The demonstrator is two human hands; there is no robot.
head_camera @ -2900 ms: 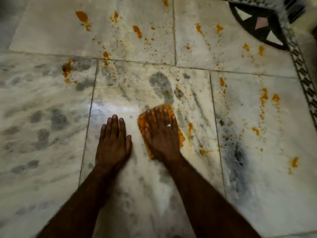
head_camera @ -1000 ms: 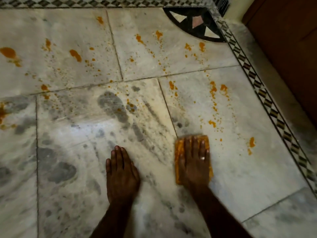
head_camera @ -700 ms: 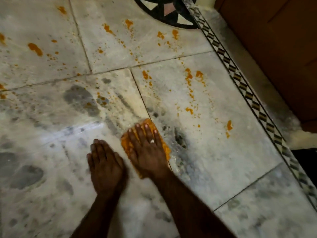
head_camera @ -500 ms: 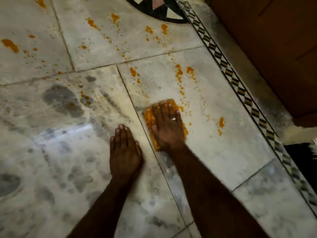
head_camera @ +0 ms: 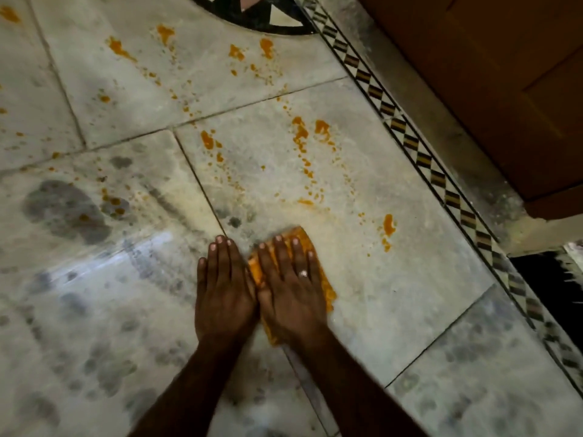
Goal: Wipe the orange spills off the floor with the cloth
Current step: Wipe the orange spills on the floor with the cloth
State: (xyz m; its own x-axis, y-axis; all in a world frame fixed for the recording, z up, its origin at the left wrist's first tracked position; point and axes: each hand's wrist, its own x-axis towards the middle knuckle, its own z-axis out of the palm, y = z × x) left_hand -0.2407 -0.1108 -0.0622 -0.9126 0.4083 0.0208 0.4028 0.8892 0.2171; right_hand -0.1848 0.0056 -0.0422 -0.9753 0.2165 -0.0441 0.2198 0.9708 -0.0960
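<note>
Right hand [head_camera: 291,288], grip flat and uncurled, is pressing folded orange-stained cloth [head_camera: 328,291]; best sweeping firmly forward into splattered orange spills [head_camera: 299,134]

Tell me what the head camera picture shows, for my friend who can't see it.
A person's right hand presses an orange cloth flat on a marble floor, the left hand resting flat on the floor right beside it. Orange spills dot the tiles beyond the hands, and a diamond-patterned border runs along the right.
</note>
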